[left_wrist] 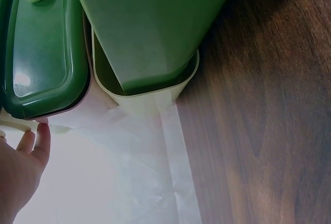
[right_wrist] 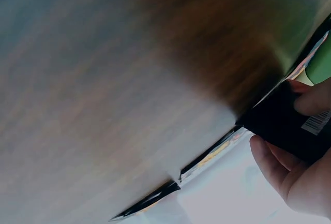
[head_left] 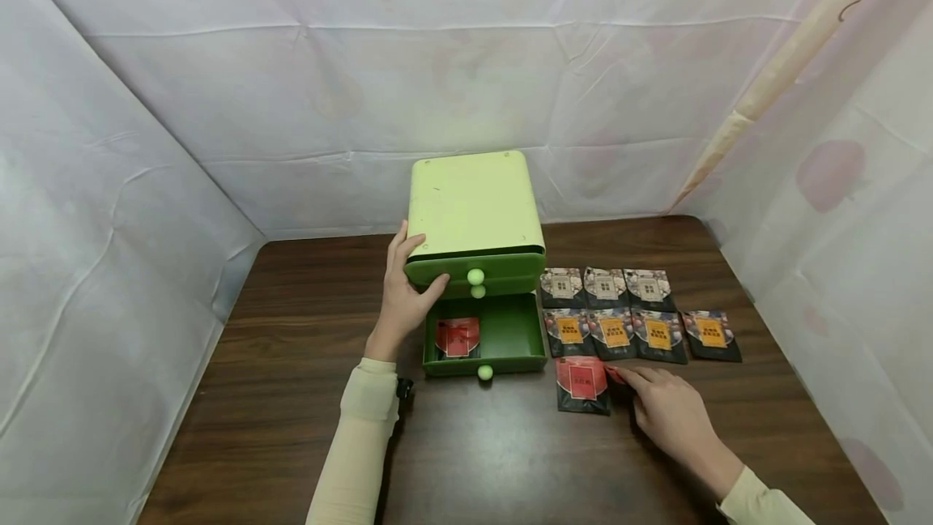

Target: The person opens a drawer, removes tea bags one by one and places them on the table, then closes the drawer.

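Note:
My left hand (head_left: pixel 408 298) rests at the front left corner of a green drawer cabinet (head_left: pixel 474 201), thumb on its front and extended fingers along its side. The bottom drawer (head_left: pixel 510 330) is pulled out, with a red-and-black packet (head_left: pixel 457 339) lying in its left part. My right hand (head_left: pixel 674 416) pinches another packet between thumb and fingers; the right wrist view shows this packet's black back (right_wrist: pixel 279 118) with a barcode. In the head view the hand mostly hides it. Just left of it, a red-and-black packet (head_left: pixel 582 385) lies on the table.
Right of the cabinet lie two rows of packets: three with pale labels (head_left: pixel 606 288) behind several with orange labels (head_left: pixel 612 333). The dark wooden table (head_left: pixel 291 395) is bordered by white cloth walls (head_left: pixel 364 104) at the back and sides.

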Tool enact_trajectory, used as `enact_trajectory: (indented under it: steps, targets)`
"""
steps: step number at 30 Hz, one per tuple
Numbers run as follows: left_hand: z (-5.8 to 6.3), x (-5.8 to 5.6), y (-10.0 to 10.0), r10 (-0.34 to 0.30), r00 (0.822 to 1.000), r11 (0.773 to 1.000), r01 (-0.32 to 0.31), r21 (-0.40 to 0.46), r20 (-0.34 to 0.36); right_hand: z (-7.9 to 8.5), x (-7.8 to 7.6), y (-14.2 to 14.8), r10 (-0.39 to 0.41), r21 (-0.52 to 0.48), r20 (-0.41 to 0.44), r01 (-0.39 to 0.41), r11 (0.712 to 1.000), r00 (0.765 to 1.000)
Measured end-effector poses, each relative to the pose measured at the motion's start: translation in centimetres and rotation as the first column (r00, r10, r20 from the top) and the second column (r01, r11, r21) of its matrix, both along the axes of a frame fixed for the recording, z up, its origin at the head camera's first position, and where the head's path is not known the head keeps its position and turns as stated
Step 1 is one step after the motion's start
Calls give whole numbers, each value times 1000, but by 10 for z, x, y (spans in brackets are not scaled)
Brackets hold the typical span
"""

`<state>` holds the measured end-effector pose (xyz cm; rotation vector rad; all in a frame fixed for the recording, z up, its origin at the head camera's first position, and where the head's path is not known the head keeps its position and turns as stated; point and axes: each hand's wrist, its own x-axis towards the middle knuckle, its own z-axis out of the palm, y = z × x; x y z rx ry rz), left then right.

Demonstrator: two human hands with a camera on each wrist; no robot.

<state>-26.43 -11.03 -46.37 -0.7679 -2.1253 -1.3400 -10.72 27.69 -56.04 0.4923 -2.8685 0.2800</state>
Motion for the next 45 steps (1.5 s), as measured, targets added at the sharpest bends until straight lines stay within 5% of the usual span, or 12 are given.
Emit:
enact_trajectory:
  steps: [13,22,30,38,45]
  targets:
    - [3,2,1,1,1000,1000,-1,-7,12,-7,-4,9,49,116,78,-58,992,996]
    - [1,2,0,3,1000,1000,-3,0,7,-13,-4,11,91,111,-9,-89,990,996]
    - [2,1,1,2,1000,1000,-2,0,3,-10,-4,11,92,103,10,-93,990,996]
    - [1,0,0,-4,1000,1000,4,3,5,3,-10,7,106,60,-91,-101,993,990]
    - [-8,-6,-3,9,1000,1000,-8,-13,21,29,-28,11,73,22,-155,-71,997,985]
